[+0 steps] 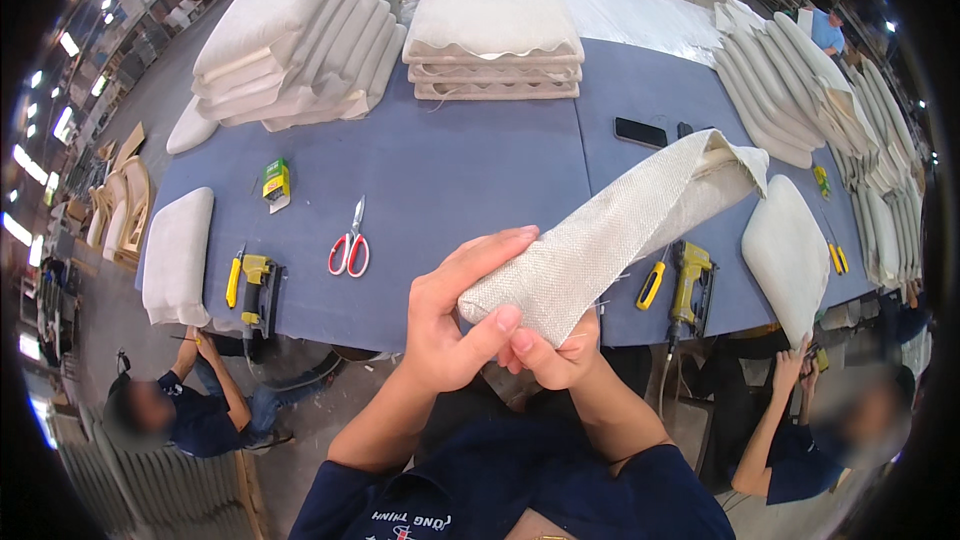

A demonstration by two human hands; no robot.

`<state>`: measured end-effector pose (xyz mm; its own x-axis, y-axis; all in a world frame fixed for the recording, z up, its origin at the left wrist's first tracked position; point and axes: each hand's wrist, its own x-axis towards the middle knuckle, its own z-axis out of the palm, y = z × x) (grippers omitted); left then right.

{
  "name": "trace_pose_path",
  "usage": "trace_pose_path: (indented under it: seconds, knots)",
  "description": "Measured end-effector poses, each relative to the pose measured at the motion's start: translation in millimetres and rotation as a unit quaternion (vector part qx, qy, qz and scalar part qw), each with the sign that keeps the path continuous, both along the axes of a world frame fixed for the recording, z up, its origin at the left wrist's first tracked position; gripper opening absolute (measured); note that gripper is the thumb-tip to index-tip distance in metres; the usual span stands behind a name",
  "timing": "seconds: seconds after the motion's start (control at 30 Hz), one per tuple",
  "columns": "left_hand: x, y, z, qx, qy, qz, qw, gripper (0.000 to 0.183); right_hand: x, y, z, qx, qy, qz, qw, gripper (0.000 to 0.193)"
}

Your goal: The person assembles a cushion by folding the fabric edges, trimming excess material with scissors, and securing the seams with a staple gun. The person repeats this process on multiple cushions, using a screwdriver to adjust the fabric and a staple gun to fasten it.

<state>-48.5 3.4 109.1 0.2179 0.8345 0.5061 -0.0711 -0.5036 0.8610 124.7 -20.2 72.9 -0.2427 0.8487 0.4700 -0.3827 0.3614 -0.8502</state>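
Note:
A fabric-covered seat cushion [600,230] in pale woven cloth is held up edge-on above the front of the table. My left hand [460,310] grips its near left corner, with the thumb on one face and the fingers over the other. Beneath that corner, my right hand [558,348] pinches the cloth's loose edge, where frayed threads stick out. At the cushion's far end a flap of cloth curls over. Red-and-white scissors [349,245] lie left of my hands. To the right are a yellow-handled screwdriver-like tool [652,282] and a yellow staple gun [690,290].
Stacks of cushions [495,30] stand along the back of the blue-grey table [390,150]. A black phone [640,132], a green-yellow box [276,183], a second staple gun [260,295] and a yellow cutter [234,278] lie about. Co-workers sit at left [190,400] and right [810,440].

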Motion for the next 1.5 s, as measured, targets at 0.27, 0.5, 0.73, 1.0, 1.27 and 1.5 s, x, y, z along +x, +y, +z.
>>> trace_pose_path:
  seconds: [0.27,0.5,0.73,1.0,1.27,1.5]
  knots:
    - [1,9,4,-0.12,-0.066,0.034,0.99,0.051,-19,36,-22,0.159,-0.034,-0.096,0.982,0.031]
    - [-25,33,0,-0.048,-0.023,-0.089,0.995,0.062,-18,31,-22,0.104,-0.019,-0.052,0.993,0.035]
    - [3,92,65,-0.002,0.263,-0.326,0.908,0.104,-18,14,-28,0.044,0.01,-0.023,0.999,0.031]
    - [77,105,82,-0.036,0.298,-0.23,0.926,0.094,-12,-1,-30,-0.001,-0.045,-0.02,0.999,0.034]
    - [41,108,60,-0.059,0.078,-0.133,0.986,0.069,-9,-19,-31,-0.011,-0.014,-0.031,0.999,0.037]
    - [-5,7,-23,-0.068,-0.112,0.046,0.99,0.07,-9,-7,-22,0.001,-0.018,-0.028,0.999,0.038]
